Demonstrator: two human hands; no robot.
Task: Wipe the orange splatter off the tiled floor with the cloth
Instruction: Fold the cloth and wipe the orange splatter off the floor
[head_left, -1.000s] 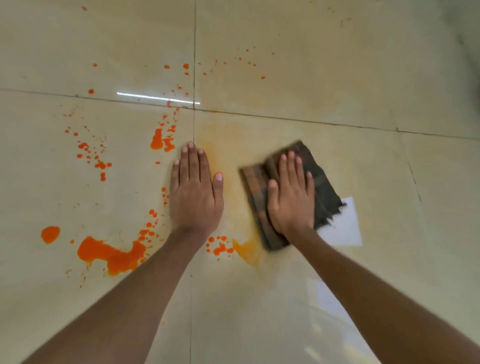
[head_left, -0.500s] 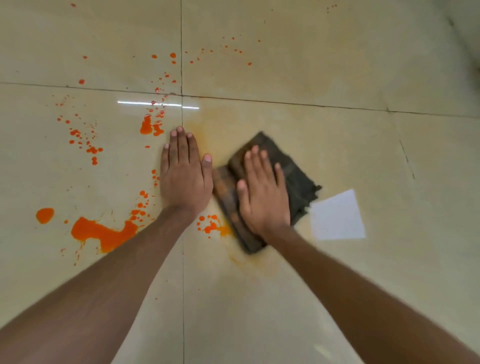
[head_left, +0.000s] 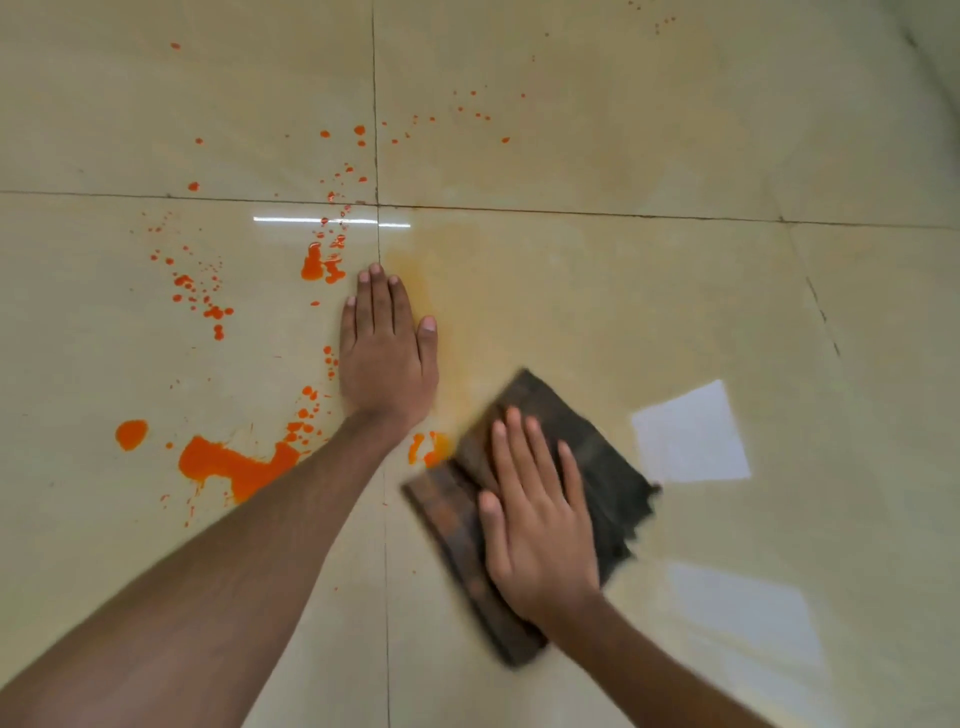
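Note:
Orange splatter lies on the glossy beige tiled floor (head_left: 597, 130), with a big puddle (head_left: 234, 465) at lower left, a blot (head_left: 317, 267) above my left fingertips and small drops around. A small orange patch (head_left: 430, 449) sits just left of the cloth. My right hand (head_left: 537, 525) presses flat on the folded dark brown cloth (head_left: 587, 452), fingers spread. Flat on the floor beside the vertical grout line rests my left hand (head_left: 387, 353), holding nothing. A faint yellowish smear (head_left: 467, 291) marks the tile to the right of that hand.
Dark grout lines (head_left: 571, 212) cross near the top centre. Bright window reflections (head_left: 691, 434) show on the tile to the right of the cloth, and a thin light streak (head_left: 332, 222) near the grout crossing.
My right hand has slid the cloth toward me, down and slightly right of my left hand. The left hand has stayed planted on the floor.

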